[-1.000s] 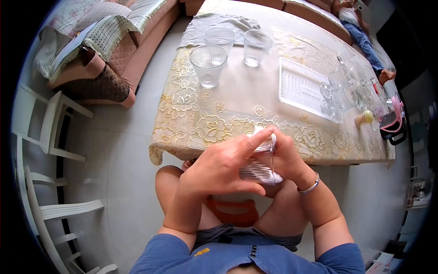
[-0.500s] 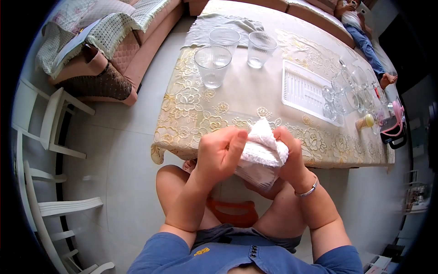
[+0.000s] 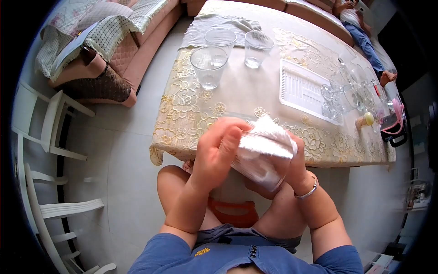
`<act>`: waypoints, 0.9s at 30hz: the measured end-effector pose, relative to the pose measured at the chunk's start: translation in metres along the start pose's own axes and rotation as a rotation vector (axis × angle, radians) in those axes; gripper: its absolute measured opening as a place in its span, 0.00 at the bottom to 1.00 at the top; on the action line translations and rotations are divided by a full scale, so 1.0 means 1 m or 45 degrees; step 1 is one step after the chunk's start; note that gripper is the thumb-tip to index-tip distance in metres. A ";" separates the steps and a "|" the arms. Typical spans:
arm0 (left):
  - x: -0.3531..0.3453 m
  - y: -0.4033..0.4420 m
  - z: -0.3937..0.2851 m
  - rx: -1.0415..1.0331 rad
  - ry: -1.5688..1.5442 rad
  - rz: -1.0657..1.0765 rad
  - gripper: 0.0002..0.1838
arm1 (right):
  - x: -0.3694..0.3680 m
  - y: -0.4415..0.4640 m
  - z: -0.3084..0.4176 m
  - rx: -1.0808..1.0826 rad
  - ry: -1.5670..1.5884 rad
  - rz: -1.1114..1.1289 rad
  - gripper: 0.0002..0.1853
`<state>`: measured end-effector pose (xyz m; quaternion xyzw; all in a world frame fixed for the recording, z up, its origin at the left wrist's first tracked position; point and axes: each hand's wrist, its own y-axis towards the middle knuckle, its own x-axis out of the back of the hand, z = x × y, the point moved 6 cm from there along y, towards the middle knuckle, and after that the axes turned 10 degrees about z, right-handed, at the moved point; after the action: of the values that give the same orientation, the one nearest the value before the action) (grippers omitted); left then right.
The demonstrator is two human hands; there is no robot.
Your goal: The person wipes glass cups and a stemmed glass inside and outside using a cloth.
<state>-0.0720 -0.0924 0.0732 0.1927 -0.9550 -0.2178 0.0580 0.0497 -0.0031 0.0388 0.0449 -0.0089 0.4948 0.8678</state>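
Observation:
A clear ribbed cup [image 3: 253,170] is tilted on its side above my lap, in front of the table edge. My left hand [image 3: 214,153] wraps round its left end, thumb on top. A white cloth [image 3: 266,130] lies over the cup's rim and partly inside it. My right hand [image 3: 297,160], with a silver bangle on the wrist, grips the cloth at the cup's right end; most of its fingers are hidden. Farther back, three similar clear cups stand upright, the nearest cup [image 3: 209,68] at the left.
A white ribbed tray [image 3: 303,89] lies on the flowered tablecloth [image 3: 178,123]. Several glasses [image 3: 349,89] crowd the right side near a yellow-topped container [image 3: 365,120]. A grey cloth [image 3: 219,23] is at the back. A person [image 3: 360,34] sits at the far right.
My right hand has shifted a little right with the cloth, and the cup has turned so more of its clear side shows. My left hand has closed farther round the cup.

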 end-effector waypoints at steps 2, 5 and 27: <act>-0.006 -0.004 0.010 0.282 -0.405 0.023 0.18 | 0.006 -0.004 0.014 0.193 -0.351 -0.061 0.13; -0.007 -0.010 0.016 0.422 -0.126 0.048 0.24 | 0.002 -0.005 0.017 0.188 -0.462 -0.023 0.13; -0.007 -0.007 0.016 0.215 -0.250 0.033 0.18 | 0.002 0.002 0.004 -0.003 -0.060 -0.044 0.12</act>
<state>-0.0665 -0.0896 0.0558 0.1623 -0.9734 -0.1538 -0.0493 0.0489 -0.0008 0.0427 0.0559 -0.0292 0.4786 0.8758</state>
